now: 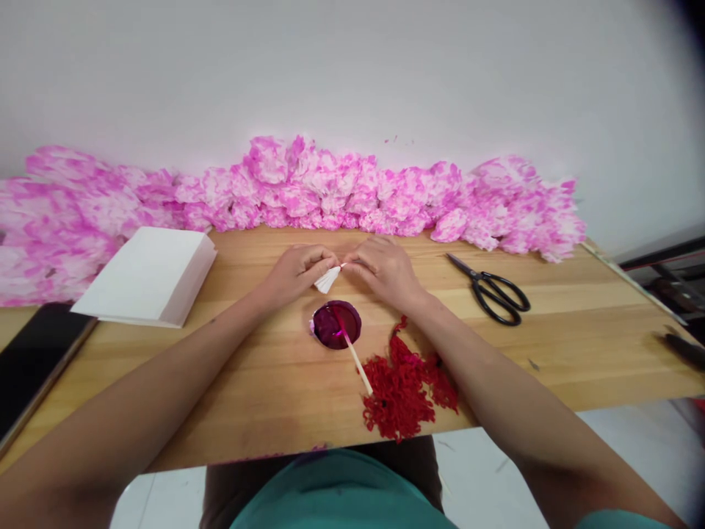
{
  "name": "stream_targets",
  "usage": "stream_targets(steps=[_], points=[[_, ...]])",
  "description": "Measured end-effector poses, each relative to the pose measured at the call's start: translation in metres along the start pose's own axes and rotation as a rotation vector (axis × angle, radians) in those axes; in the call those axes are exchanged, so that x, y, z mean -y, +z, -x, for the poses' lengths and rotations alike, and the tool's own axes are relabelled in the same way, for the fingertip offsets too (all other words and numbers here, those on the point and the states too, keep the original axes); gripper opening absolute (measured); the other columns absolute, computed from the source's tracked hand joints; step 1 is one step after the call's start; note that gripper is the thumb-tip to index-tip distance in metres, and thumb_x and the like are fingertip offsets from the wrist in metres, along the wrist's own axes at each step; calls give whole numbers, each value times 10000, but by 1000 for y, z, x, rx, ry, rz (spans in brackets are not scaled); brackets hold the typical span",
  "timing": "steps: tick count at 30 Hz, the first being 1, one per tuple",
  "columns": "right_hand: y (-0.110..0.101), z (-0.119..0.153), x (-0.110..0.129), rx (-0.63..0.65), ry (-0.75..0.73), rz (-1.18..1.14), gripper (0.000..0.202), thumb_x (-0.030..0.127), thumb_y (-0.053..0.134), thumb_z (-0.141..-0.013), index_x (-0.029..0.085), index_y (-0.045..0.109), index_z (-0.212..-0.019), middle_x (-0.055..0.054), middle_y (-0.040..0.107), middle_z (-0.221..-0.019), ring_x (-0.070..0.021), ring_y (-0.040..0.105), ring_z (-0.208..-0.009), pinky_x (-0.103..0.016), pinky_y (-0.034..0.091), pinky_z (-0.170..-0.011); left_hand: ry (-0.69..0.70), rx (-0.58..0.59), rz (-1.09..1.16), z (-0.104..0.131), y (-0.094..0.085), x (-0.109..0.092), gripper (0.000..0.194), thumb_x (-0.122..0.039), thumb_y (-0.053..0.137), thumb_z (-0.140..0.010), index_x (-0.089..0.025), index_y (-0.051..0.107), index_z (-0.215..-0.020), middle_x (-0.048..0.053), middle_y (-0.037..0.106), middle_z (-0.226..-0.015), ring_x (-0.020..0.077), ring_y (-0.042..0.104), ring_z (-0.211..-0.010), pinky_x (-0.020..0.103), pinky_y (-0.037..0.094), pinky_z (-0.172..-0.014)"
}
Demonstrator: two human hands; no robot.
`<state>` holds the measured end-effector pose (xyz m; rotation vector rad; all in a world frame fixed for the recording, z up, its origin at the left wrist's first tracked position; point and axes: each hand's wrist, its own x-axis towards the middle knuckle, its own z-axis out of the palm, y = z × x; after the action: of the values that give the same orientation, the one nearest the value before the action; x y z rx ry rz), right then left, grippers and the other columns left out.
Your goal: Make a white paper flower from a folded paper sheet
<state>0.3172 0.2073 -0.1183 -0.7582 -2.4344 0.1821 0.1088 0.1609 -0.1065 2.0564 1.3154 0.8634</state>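
1. 1 small white pleated paper (pixel 328 280) is fanning out between the 2 hands, above the table (pixel 247 397) and just beyond the dish.
2. The left hand (pixel 300 273) is grasping it with thumb and fingers; the right hand (pixel 384 270) is pinching at its narrow end, where a bit of red is showing (paper or strand in that pinch, I cannot tell).
3. The dish (pixel 330 327) is holding dark magenta liquid, and 1 stick (pixel 360 367) is leaning out over its rim towards the red yarn (pixel 399 400).
4. Black-handled scissors (pixel 490 290) are lying to the right; a white paper stack (pixel 143 275) and a dark flat device (pixel 41 360) are resting to the left.
5. Pink-and-white ruffled blooms (pixel 330 184) are lining the wall (pixel 352 66).
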Motion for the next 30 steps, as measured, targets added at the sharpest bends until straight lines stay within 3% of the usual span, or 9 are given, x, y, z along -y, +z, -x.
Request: stream_targets(steps=[8, 18, 30], points=[[-1, 0, -1, 28, -54, -68, 269, 409, 477, -970, 238, 676, -910, -26, 712, -887, -199, 590, -878, -364, 373, -864, -45, 142, 143, -1, -7, 6, 260, -370, 486, -884, -172, 654, -900, 15, 684, -841, 148, 609, -766, 240, 445, -683], [2, 1, -3, 27, -72, -69, 284, 434, 466, -970, 241, 671, -939, -23, 710, -891, -193, 588, -864, -353, 375, -852, 40, 87, -48, -3, -2, 4, 166, -274, 512, -873, -188, 654, -862, 23, 706, -864, 170, 614, -811, 284, 421, -770], [4, 1, -3, -18, -67, -48, 280, 426, 494, -961, 213, 669, -911, -30, 698, -861, -185, 581, -831, -343, 363, -842, 82, 98, -173, -6, 6, 10, 140, -238, 437, -896, -171, 551, -849, 39, 626, -837, 193, 544, -803, 335, 398, -804]])
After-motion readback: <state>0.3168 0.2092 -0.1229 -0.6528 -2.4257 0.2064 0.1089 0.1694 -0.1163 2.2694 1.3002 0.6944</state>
